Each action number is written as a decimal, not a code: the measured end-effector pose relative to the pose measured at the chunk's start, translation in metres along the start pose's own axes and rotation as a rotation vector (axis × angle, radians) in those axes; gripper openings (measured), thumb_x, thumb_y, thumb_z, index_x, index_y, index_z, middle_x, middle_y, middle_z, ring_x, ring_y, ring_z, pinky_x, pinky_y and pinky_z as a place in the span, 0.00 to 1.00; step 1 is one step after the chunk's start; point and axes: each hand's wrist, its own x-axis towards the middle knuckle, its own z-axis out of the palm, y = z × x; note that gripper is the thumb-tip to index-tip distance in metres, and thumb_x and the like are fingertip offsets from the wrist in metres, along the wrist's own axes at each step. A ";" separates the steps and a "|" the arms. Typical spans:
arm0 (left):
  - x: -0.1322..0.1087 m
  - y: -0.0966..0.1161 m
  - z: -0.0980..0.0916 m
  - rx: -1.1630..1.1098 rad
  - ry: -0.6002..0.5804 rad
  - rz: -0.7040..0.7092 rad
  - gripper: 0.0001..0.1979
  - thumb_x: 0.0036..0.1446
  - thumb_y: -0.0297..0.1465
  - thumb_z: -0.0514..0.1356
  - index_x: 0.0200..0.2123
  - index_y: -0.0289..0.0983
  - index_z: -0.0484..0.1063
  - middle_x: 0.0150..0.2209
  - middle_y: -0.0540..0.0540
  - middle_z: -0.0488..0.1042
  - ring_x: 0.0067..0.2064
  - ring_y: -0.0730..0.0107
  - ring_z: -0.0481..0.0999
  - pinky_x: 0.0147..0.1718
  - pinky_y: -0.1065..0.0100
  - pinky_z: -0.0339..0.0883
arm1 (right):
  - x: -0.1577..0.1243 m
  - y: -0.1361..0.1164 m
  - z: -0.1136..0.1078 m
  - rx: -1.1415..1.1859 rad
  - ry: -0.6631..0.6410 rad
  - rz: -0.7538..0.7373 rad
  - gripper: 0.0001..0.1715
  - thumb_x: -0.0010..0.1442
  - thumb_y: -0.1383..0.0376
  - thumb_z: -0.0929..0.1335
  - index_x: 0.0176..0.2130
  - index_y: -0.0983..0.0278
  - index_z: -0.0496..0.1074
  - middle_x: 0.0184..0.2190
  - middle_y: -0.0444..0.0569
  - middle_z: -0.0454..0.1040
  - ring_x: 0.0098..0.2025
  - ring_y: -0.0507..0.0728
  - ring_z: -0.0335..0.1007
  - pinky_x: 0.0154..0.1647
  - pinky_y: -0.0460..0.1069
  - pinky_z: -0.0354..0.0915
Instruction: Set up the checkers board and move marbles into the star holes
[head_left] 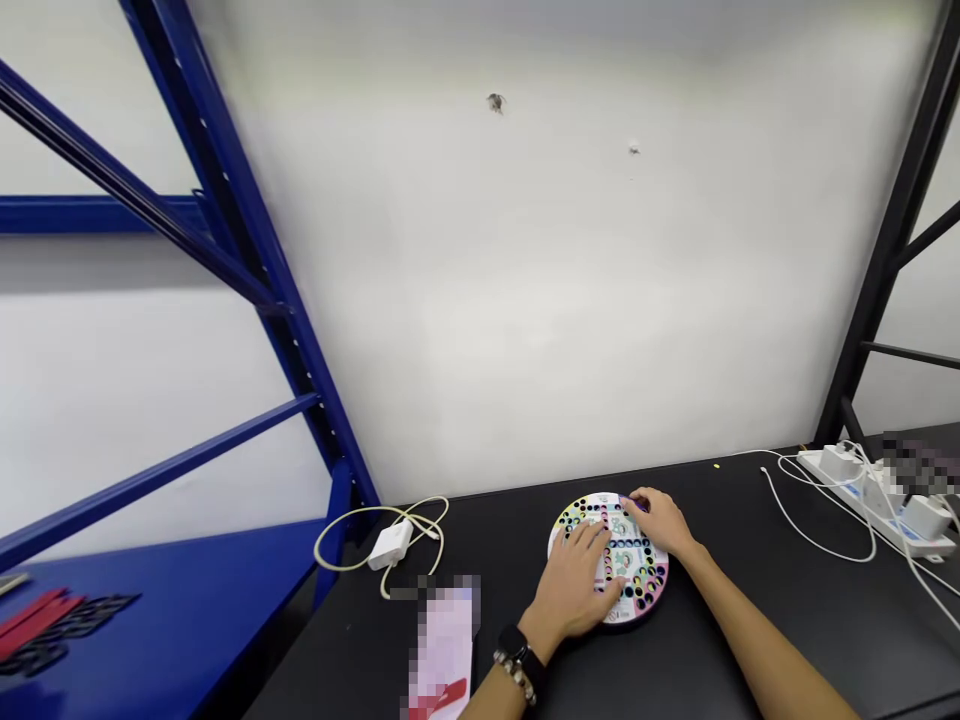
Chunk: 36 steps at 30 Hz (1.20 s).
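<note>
Head view: left hand (570,590) and right hand (660,525) lie on a round printed game board (643,580) on the black worktop (750,620), fingers (592,535) spread wide across it, apparently resting rather than gripping, though the angle makes that hard to judge.

Left arm (499,692): black smartwatch (517,645) on a black strap, with a bracelet of light and dark beads (515,677) worn right beside it.

No words can be read anywhere: the printing on the round printed board (637,595) at lower centre is too small, the pink-and-white sheet (445,650) at bottom centre is pixelated, and the white power strip (874,500) at right shows only tiny blue markings
</note>
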 end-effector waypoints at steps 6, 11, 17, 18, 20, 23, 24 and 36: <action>0.002 -0.002 0.002 -0.001 -0.071 -0.024 0.42 0.55 0.60 0.53 0.68 0.48 0.53 0.69 0.46 0.55 0.69 0.47 0.51 0.67 0.40 0.38 | -0.011 -0.007 0.007 -0.255 -0.147 -0.200 0.36 0.65 0.46 0.58 0.66 0.57 0.59 0.66 0.55 0.59 0.64 0.66 0.55 0.60 0.62 0.51; 0.002 0.001 0.001 0.054 -0.113 -0.095 0.47 0.51 0.64 0.52 0.68 0.48 0.52 0.71 0.45 0.48 0.71 0.44 0.44 0.65 0.36 0.35 | -0.020 -0.011 0.002 -0.312 -0.250 -0.257 0.39 0.68 0.46 0.52 0.70 0.61 0.51 0.72 0.53 0.41 0.72 0.64 0.37 0.67 0.61 0.39; -0.002 0.005 0.007 0.100 -0.044 -0.340 0.54 0.47 0.64 0.54 0.69 0.38 0.51 0.71 0.38 0.47 0.71 0.37 0.38 0.64 0.35 0.35 | -0.034 -0.019 -0.002 -0.285 -0.291 -0.267 0.46 0.62 0.40 0.59 0.70 0.58 0.50 0.73 0.51 0.38 0.73 0.66 0.31 0.68 0.62 0.37; -0.003 0.004 0.008 0.098 -0.025 -0.357 0.52 0.48 0.62 0.54 0.69 0.38 0.51 0.71 0.38 0.47 0.71 0.37 0.39 0.65 0.37 0.37 | -0.035 -0.020 -0.001 -0.276 -0.288 -0.249 0.46 0.61 0.40 0.61 0.70 0.57 0.50 0.73 0.50 0.38 0.72 0.67 0.31 0.68 0.62 0.38; -0.004 0.002 0.009 0.089 0.019 -0.395 0.47 0.52 0.57 0.54 0.69 0.37 0.51 0.71 0.40 0.47 0.71 0.38 0.42 0.65 0.41 0.41 | -0.036 -0.020 0.000 -0.249 -0.266 -0.203 0.43 0.61 0.43 0.62 0.69 0.55 0.53 0.73 0.49 0.40 0.72 0.66 0.33 0.67 0.62 0.43; -0.006 -0.001 0.009 0.075 0.065 -0.450 0.43 0.56 0.52 0.53 0.68 0.34 0.53 0.70 0.37 0.49 0.69 0.42 0.50 0.64 0.46 0.48 | -0.037 -0.019 0.003 -0.211 -0.224 -0.168 0.38 0.63 0.47 0.61 0.68 0.55 0.57 0.72 0.48 0.43 0.72 0.64 0.35 0.66 0.60 0.47; -0.007 -0.001 0.008 0.072 0.071 -0.456 0.42 0.56 0.51 0.52 0.67 0.33 0.53 0.70 0.36 0.50 0.69 0.44 0.52 0.64 0.47 0.49 | -0.037 -0.019 0.003 -0.202 -0.214 -0.169 0.37 0.63 0.47 0.61 0.67 0.56 0.57 0.72 0.48 0.43 0.72 0.64 0.35 0.66 0.60 0.47; -0.004 -0.005 0.005 0.095 0.035 -0.458 0.37 0.59 0.47 0.50 0.66 0.33 0.55 0.70 0.37 0.52 0.68 0.50 0.54 0.65 0.46 0.46 | -0.037 -0.020 0.003 -0.240 -0.222 -0.173 0.37 0.63 0.47 0.61 0.67 0.55 0.57 0.72 0.50 0.45 0.72 0.67 0.36 0.64 0.64 0.48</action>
